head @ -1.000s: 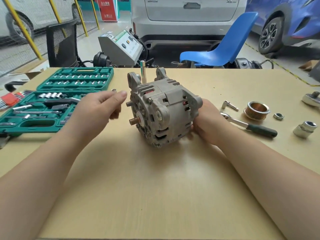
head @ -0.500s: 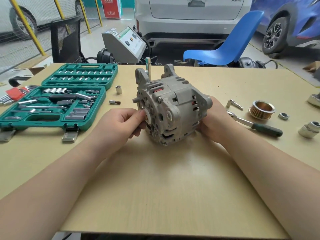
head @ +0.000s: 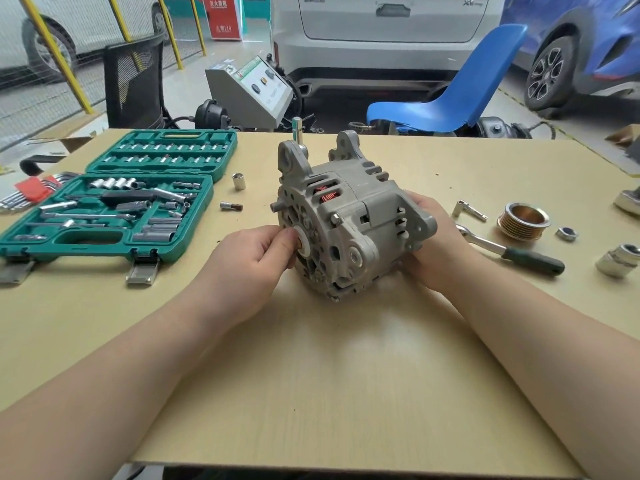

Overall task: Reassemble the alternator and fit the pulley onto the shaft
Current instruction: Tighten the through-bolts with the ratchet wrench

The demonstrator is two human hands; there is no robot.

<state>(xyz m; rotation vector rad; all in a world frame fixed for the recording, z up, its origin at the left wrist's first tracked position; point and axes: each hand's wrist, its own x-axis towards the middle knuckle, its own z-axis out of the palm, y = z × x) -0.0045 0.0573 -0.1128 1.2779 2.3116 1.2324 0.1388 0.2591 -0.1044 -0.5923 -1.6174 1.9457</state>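
**Housing together, pulley not yet fitted**

Alternator (head: 349, 223) stands mid-table (head: 329, 375), case halves joined. Right hand (head: 431, 244) cups its far end, fingers wrapped on the housing. Left hand (head: 256, 258) pinches the copper stub at the near face. Ratchet (head: 512, 251), pulley (head: 523, 221) and nut (head: 567, 233) lie apart to the right, untouched. Judged left: pulley on, nut tightened.

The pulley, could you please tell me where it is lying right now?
In the head view the pulley lies on the table to the right of the alternator, between the ratchet and the nut.
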